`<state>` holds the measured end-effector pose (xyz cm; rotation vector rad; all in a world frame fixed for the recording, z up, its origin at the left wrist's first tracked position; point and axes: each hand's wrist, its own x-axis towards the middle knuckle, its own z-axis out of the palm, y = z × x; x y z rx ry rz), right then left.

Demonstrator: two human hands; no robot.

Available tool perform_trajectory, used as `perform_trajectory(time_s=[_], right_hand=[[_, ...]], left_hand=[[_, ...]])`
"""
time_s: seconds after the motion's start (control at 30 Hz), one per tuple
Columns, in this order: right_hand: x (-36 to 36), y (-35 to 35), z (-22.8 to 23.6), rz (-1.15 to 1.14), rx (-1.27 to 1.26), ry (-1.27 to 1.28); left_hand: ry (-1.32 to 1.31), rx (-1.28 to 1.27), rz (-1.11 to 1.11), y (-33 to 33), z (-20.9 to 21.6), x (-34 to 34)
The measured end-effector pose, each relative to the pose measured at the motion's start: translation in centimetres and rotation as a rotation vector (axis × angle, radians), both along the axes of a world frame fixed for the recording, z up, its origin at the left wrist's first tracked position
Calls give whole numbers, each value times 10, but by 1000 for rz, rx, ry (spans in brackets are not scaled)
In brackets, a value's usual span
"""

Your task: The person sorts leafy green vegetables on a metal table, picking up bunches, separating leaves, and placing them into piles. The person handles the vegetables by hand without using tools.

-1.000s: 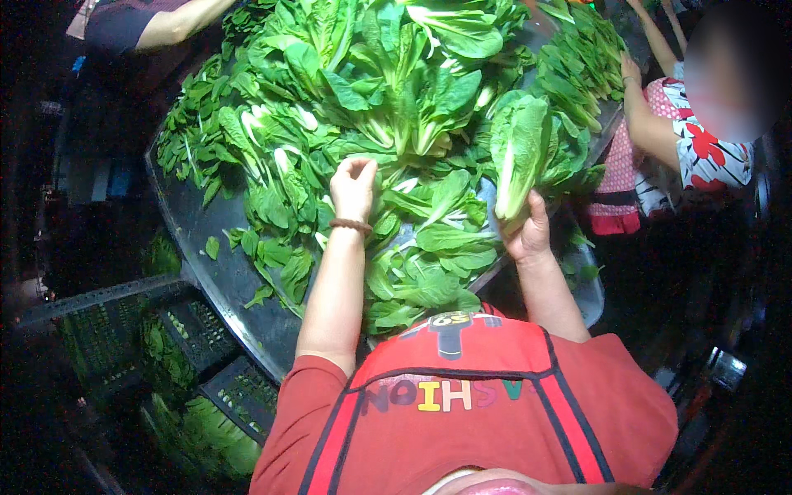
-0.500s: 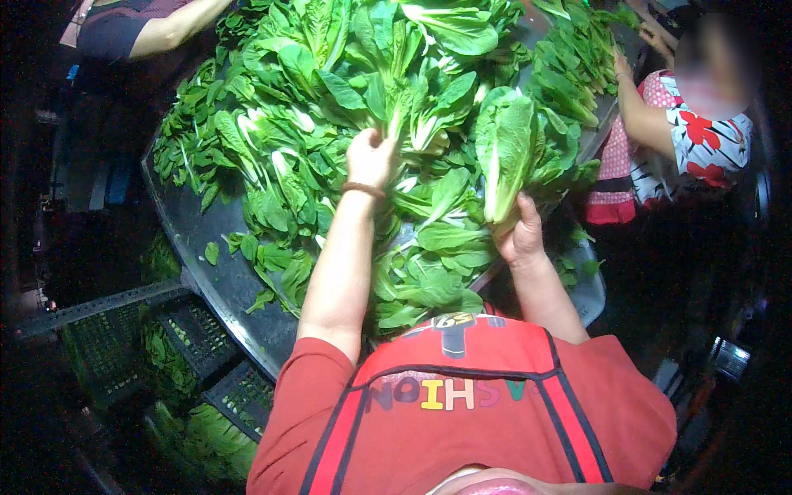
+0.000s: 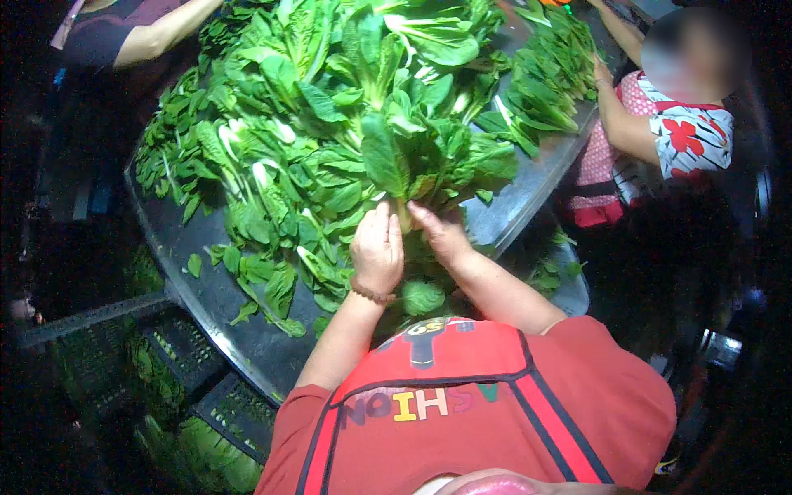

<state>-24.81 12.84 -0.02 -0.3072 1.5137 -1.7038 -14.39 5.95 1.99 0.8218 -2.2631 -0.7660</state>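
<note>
Hands together at centre, just over the near edge of the table (image 3: pixel 511 216). Bunch of leafy greens (image 3: pixel 412 157) sits at the fingertips of both, stem end toward the wearer, leaves fanning up and away, in front of the main pile of greens (image 3: pixel 280 91).

Right hand (image 3: pixel 443 237): thumb extended along the stem end, grasping the bunch; other fingers mostly hidden behind it. Left hand (image 3: pixel 379 252): fingers bent lightly and close together, tips up against the left side of the stem end; cannot tell whether they grip it or only touch. Brown band (image 3: pixel 371 290) on left wrist. Blurred green leafy clump (image 3: pixel 422 297) just below the hands, above the red apron (image 3: pixel 437 355).

Main pile covers much of the table; single loose leaf (image 3: pixel 194 265) lies apart at left. Smaller heap of greens (image 3: pixel 544 91) at far right, co-worker's hand (image 3: pixel 603 73) at its edge, floral sleeve (image 3: pixel 686 144) behind. Another person's bare forearm (image 3: pixel 165 35) at top left. Dark crates (image 3: pixel 169 338) low at left, more greens (image 3: pixel 216 452) below them. Pale tub (image 3: pixel 575 293) beneath the table at right, leaves inside.
</note>
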Motion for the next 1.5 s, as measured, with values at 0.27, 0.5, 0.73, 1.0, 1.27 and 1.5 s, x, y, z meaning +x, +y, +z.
perform_trajectory(time_s=[0.27, 0.5, 0.73, 1.0, 1.27, 1.5], right_hand=[[-20, 17, -6, 100, -162, -465], [-72, 40, -16, 31, -433, -769], [-279, 91, -6, -455, -96, 262], [-400, 49, -32, -44, 1236, 1500], [-388, 12, -78, -26, 1336, 1318], [-413, 39, -31, 203, 1248, 1454]], left_hand=[[-185, -124, -281, 2, 19, -25], [29, 223, -502, 7, 25, -41], [90, 524, -285, -19, -5, -5], [125, 539, -189, -3, -23, -5], [48, 555, -195, 1, -27, 1], [-8, 464, -123, -21, -25, 24]])
